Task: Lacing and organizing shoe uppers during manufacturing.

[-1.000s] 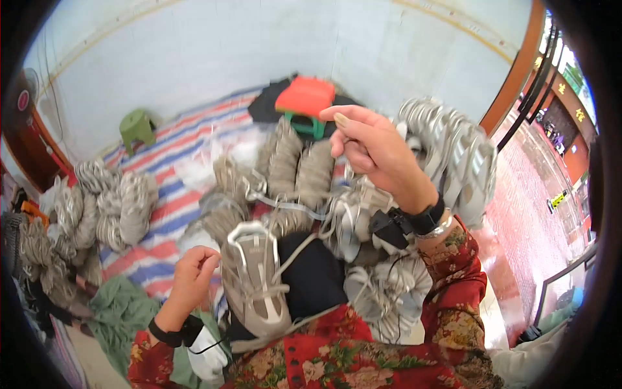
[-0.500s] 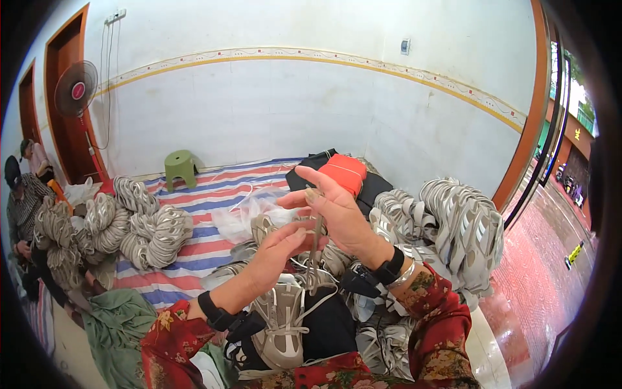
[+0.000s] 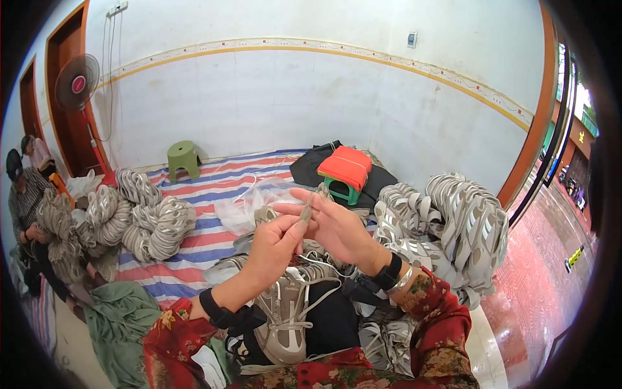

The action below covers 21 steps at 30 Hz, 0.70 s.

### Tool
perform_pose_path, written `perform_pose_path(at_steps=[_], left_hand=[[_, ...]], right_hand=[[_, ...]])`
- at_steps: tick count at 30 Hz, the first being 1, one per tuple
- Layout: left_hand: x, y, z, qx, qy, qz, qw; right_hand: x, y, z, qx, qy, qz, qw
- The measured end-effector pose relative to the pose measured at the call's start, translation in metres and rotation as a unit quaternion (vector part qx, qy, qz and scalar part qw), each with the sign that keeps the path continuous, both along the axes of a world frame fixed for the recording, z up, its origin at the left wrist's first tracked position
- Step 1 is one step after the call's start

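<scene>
My left hand point(image 3: 271, 249) is closed in a pinch, thumb against the forefinger, on a taupe shoelace point(image 3: 306, 212). Close beside it, my right hand point(image 3: 345, 235) holds the same lace between thumb and fingers, its other fingers stretched out to the left. Most of the lace is hidden by the hands. Below them, a taupe and white sneaker upper point(image 3: 285, 324) lies on my lap with its toe toward me. A pale lace point(image 3: 322, 275) is threaded in it, and its loose end curves to the right. Dark cloth point(image 3: 330, 324) lies beside the upper.
Bundled shoe uppers lie in a right-hand heap point(image 3: 463, 233) and a left-hand pile point(image 3: 159, 227). A clear plastic bag point(image 3: 243, 211) rests on the striped sheet point(image 3: 217, 246). Behind are a green stool point(image 3: 183, 159) and a red-topped stool point(image 3: 345, 168). Two people sit at far left near a fan point(image 3: 78, 84).
My left hand has closed into a pinch near my right fingers. The lace that hung down in a loop is now mostly hidden between my hands. The view has shifted slightly.
</scene>
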State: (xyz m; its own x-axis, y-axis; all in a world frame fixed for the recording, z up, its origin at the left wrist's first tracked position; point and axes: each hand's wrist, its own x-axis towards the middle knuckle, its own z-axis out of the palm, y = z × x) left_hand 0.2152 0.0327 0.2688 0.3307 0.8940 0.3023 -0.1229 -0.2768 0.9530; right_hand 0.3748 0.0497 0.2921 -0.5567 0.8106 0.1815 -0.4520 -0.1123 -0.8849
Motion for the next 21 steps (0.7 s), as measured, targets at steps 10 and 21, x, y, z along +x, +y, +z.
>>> perform_pose_path(at_steps=[10, 21], left_hand=[[0.004, -0.002, -0.003, -0.054, -0.097, -0.005, 0.994], [0.009, -0.006, -0.003, -0.068, 0.021, 0.050, 0.996]], right_hand=[[0.000, -0.009, -0.034, 0.011, 0.001, -0.020, 1.000], [-0.006, -0.006, -0.034, 0.020, -0.055, -0.083, 0.995]])
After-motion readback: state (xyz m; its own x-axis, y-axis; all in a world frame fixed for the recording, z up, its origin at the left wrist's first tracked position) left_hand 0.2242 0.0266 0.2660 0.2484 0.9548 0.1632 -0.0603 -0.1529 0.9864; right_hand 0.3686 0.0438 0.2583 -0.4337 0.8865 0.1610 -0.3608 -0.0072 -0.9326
